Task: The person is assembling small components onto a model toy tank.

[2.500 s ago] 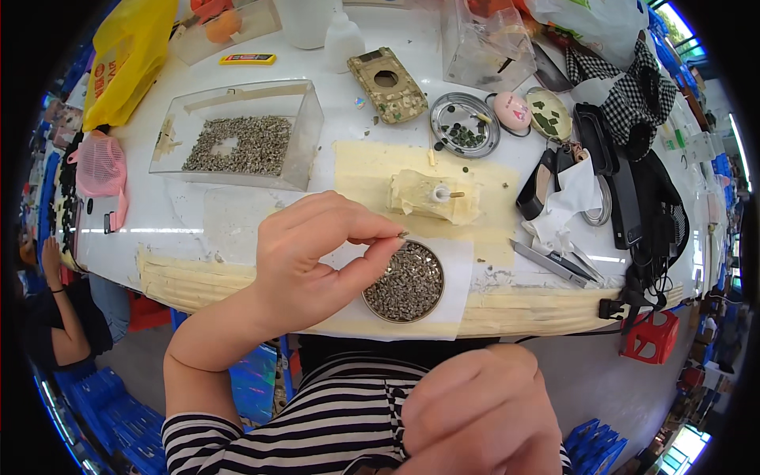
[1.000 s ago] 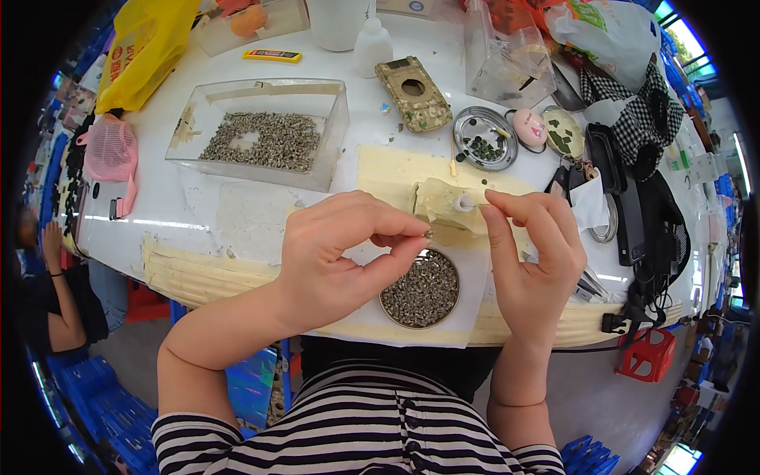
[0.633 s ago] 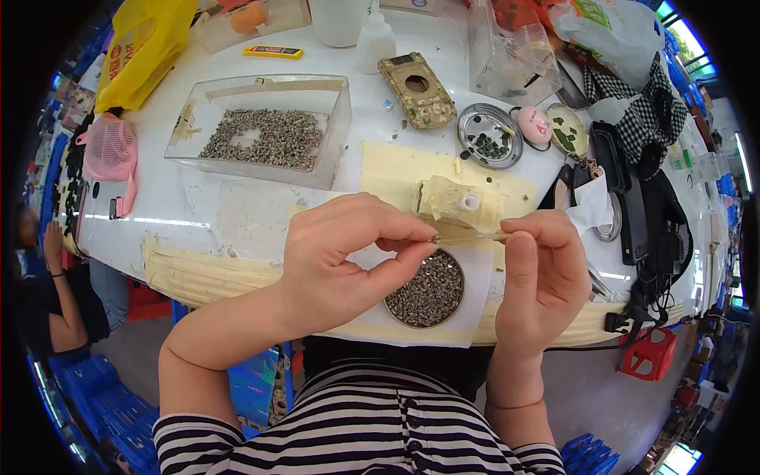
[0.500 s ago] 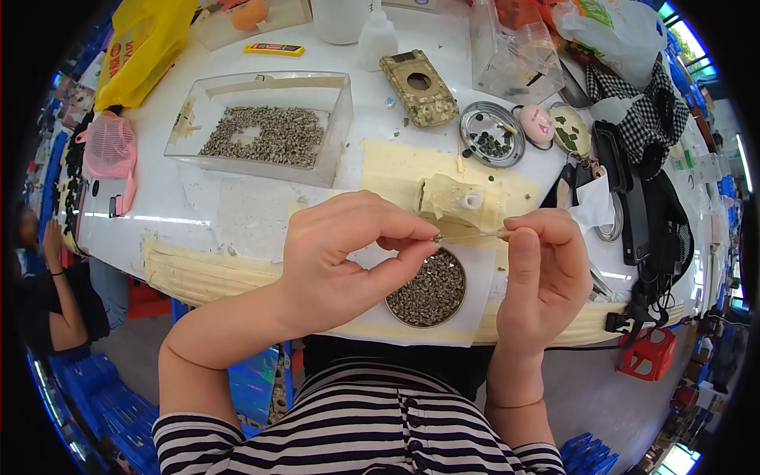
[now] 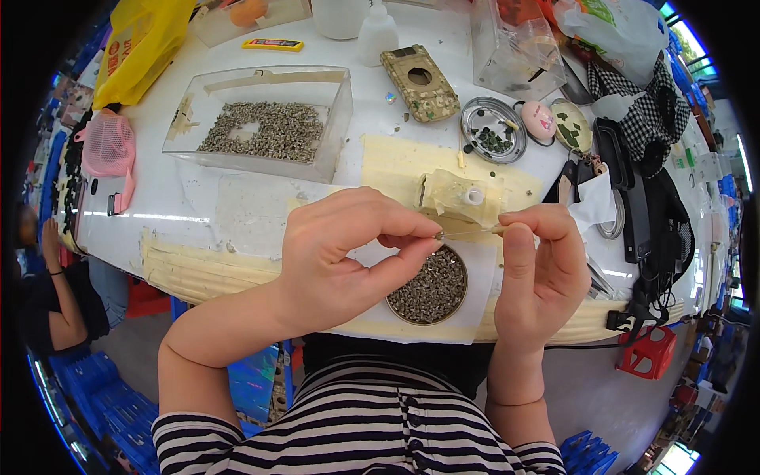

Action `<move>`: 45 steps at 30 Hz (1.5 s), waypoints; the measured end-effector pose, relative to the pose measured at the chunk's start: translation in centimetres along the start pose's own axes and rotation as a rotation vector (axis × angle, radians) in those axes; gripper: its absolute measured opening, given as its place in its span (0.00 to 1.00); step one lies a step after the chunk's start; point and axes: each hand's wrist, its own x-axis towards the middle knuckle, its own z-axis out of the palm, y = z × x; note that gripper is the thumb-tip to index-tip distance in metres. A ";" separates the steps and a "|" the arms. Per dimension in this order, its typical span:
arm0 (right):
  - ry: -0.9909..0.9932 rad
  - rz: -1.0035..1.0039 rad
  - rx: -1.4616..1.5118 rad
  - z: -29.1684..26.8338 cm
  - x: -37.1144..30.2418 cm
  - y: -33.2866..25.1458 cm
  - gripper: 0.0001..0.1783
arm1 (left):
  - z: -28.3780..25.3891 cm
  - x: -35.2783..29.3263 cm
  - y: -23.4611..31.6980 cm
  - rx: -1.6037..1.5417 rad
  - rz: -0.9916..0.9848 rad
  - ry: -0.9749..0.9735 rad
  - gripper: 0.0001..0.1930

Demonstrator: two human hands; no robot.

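Observation:
Between finger and thumb, my left hand [image 5: 336,265] pinches a tiny metallic piece [image 5: 438,236], mostly covered by the fingertips. My right hand [image 5: 542,277] is closed in a pinch on the back end of a thin needle-like rod [image 5: 473,233]. The rod's tip points left and meets the metallic piece, but whether it enters it cannot be made out. Below the hands sits a round dish [image 5: 427,324] full of small silvery metal pieces. Just beyond them, a block wrapped in cream tape [image 5: 445,192] bears a short white tube [image 5: 473,195].
A clear plastic box [image 5: 327,165] of similar metal pieces stands at the left. Farther back are a camouflage-patterned case [image 5: 419,85], a white squeeze bottle [image 5: 377,38] and a round metal tin [image 5: 522,146] holding dark green bits. Black straps [image 5: 669,214] lie at the right.
Both hands keep the same pinches. The metallic piece and the rod's tip have shifted only very slightly; nothing has been let go.

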 end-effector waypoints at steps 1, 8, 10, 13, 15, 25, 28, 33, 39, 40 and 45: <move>-0.007 -0.003 -0.012 -0.1 0.1 0.0 0.02 | 0.0 0.0 0.0 -0.001 0.000 -0.001 0.09; 0.054 0.049 0.072 0.0 -0.1 -0.1 0.02 | 0.0 0.0 0.1 -0.013 0.004 0.001 0.09; 0.113 0.083 0.138 -0.3 0.2 -0.2 0.02 | 0.0 0.0 0.0 -0.008 0.009 0.001 0.09; 0.189 -0.142 -0.241 -0.8 0.8 0.7 0.02 | -0.1 0.0 -0.1 -0.001 0.006 -0.005 0.09; 0.159 -0.291 -0.455 -0.8 1.5 0.9 0.04 | -0.1 0.0 0.0 -0.008 -0.010 -0.004 0.09; 0.066 -0.323 -0.505 -0.5 0.6 -0.1 0.12 | -0.1 -0.1 -0.2 -0.047 0.004 0.017 0.10; -0.108 -0.292 -0.316 -0.1 0.0 -0.8 0.13 | -0.2 -0.1 -0.2 -0.047 0.023 0.016 0.10; -0.216 -0.144 -0.097 1.1 -0.9 -0.7 0.14 | 0.0 0.0 -0.4 -0.042 0.067 0.038 0.11; -0.264 0.262 0.284 1.0 -1.3 -0.6 0.08 | -0.4 -0.1 -0.2 0.011 0.108 0.005 0.14; -0.274 0.315 0.327 1.0 -1.2 -0.5 0.07 | -0.4 -0.1 -0.2 0.019 0.125 -0.017 0.14; -0.260 0.461 0.493 1.1 -1.1 -0.7 0.05 | -0.5 -0.2 -0.1 0.027 0.165 -0.049 0.14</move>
